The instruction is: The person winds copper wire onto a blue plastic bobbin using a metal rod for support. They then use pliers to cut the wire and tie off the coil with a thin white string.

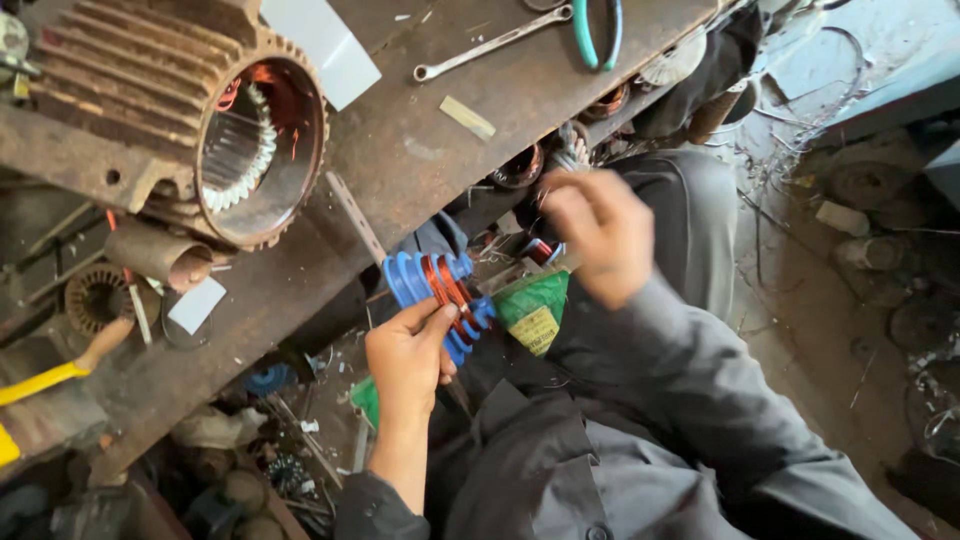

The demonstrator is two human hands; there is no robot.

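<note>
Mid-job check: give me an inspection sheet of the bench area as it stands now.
Surface: rusty metal bench, worn and stained.
Job's things: blue winding former with copper wire coils; green packet beside it.
Clutter: finned motor stator housing, spanner, teal-handled pliers, metal tube, yellow-handled tool.
Grips: left hand pinches the former; right hand raised above it, blurred.
Cables: loose wires on the floor.
Surroundings: dusty floor with scrap parts; old windings under the bench.
</note>
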